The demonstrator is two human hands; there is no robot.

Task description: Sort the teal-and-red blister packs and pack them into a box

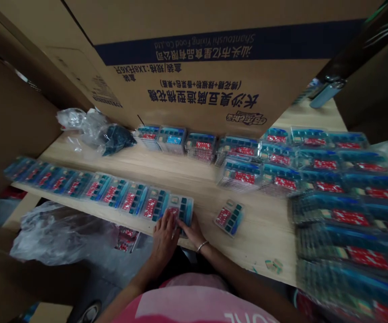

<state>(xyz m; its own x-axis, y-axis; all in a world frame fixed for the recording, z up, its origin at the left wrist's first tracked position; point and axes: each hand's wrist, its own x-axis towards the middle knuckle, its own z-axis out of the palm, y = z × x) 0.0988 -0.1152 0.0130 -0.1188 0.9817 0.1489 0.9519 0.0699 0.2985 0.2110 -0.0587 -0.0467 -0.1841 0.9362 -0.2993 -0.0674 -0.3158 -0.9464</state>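
Biggest thing on site: a printed cardboard carton (274, 85), lettering upside down, walling off the far side. Below it, a pale wooden table (180, 168).

Right side: blurred stacks of clear packs (335, 217), some tall, more running along the far edge. Near edge, left: a row of packs (96, 188), about ten, overlapping or edge to edge. Crumpled plastic bags (89, 125) sat far left.

Both hands were at the row's right end. Left hand (165, 231): fingers bent over the near part of the end pack (184, 207); pressing or gripping, could not tell. Right hand (192, 231): held that pack's near right corner, thumb on top, fingers at the side.

One loose pack (229, 218) lay apart, right of the hands. Smallest: scraps (273, 265) near right.

Progress, my judgement: partway. Many packs were piled; the row and loose one remained unstacked. Whether their contents were complete, could not tell.
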